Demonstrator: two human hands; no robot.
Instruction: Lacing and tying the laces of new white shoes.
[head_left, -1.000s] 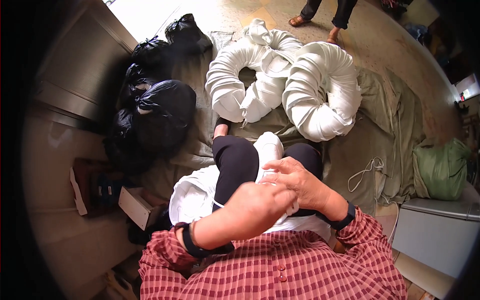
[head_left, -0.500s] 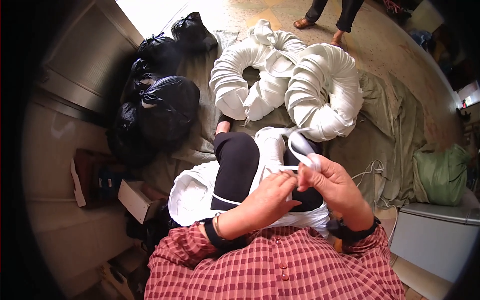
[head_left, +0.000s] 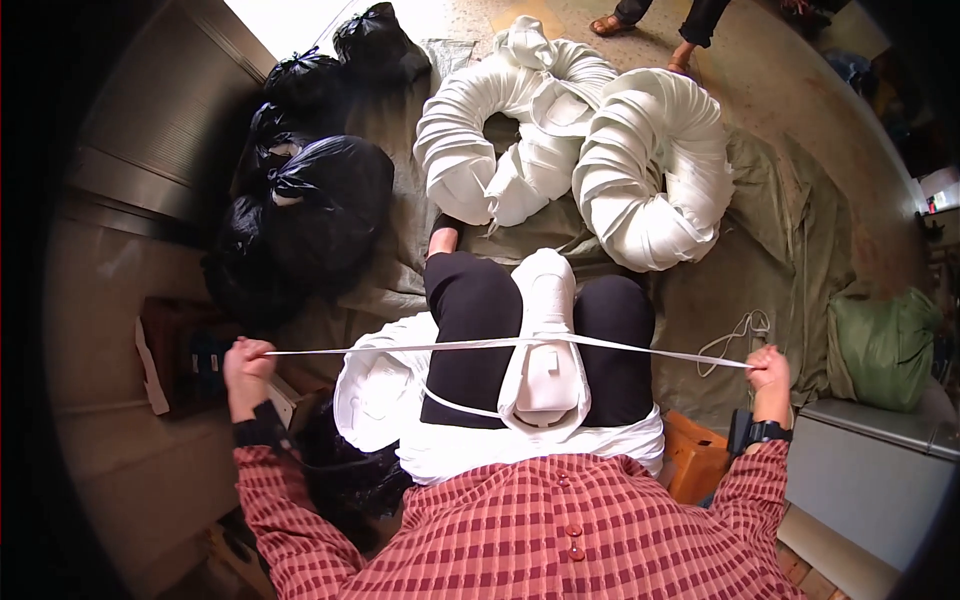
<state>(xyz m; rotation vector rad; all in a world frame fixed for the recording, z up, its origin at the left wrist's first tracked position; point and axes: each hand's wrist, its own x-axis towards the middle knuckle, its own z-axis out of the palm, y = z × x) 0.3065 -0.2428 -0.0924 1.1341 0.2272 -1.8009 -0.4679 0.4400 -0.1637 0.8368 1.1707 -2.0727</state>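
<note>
A narrow white strip (head_left: 655,350) is pulled taut sideways across my lap. My left hand (head_left: 249,362) is closed round its left end, out past my left knee. My right hand (head_left: 768,364) grips the other end in a fist at the right. Between the two hands the strip crosses a long white bundle (head_left: 545,385) lying between my thighs. The bundle is made of pale, nested-looking pieces whose kind I cannot tell; its near end is cupped. To its left, another white stack of rounded pieces (head_left: 375,398) rests against my thigh.
Ahead lie white ribbed rings of stacked pieces (head_left: 655,170) on a greenish cloth (head_left: 790,210). Tied black plastic bags (head_left: 330,195) crowd the left. At right are a green sack (head_left: 882,345) and a grey box-shaped cabinet (head_left: 870,480). Another person's feet (head_left: 682,55) stand at the far side.
My hands were together over the bundle, with a loop of strip in the right. They have moved far apart to either side, and the strip is now stretched straight.
</note>
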